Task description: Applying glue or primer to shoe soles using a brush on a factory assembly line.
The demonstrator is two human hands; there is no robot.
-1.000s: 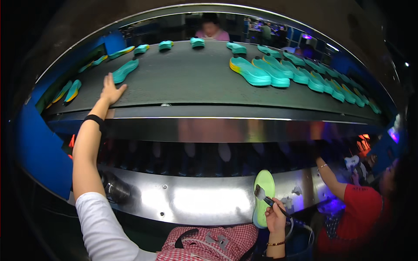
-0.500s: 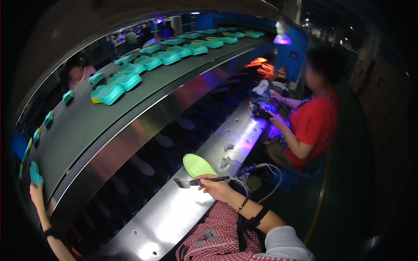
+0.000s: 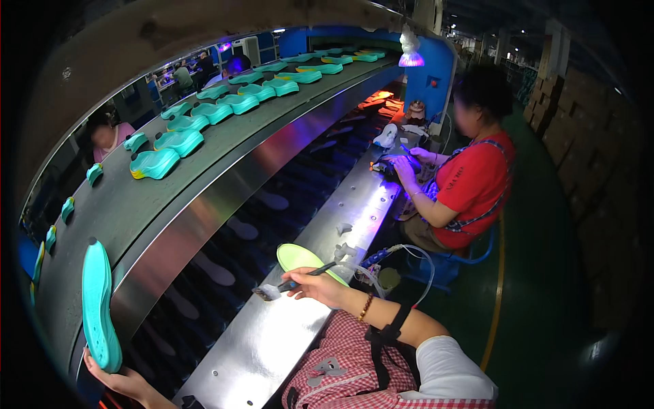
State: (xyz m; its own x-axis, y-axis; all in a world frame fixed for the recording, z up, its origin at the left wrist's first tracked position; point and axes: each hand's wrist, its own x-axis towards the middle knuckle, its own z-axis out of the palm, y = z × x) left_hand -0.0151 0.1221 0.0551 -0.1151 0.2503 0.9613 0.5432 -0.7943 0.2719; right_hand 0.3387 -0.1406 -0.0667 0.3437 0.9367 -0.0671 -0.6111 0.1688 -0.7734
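Observation:
At the lower left, my left hand (image 3: 122,382) grips a turquoise shoe sole (image 3: 99,307) by its lower end. The sole stands nearly upright beside the near edge of the conveyor belt (image 3: 146,204). My right hand (image 3: 317,286), over the metal ledge, has its fingers closed on a dark-handled brush (image 3: 268,292) with pale bristles pointing left. Just behind that hand lies a flat yellow-green oval piece (image 3: 300,258), partly covered by the hand and the brush handle.
Rows of turquoise soles (image 3: 180,142) lie on the belt. Below it, dark slots hold pale insole-shaped pieces (image 3: 214,270). Small grey pieces (image 3: 344,230) sit on the metal ledge (image 3: 269,354). A co-worker in red (image 3: 470,184) handles a dark shoe at the right. A lamp (image 3: 410,51) hangs beyond.
My left hand has lifted a turquoise sole off the belt's near end and brought it closer, turned upright. The right hand with the brush has shifted slightly left. The view has turned a little.

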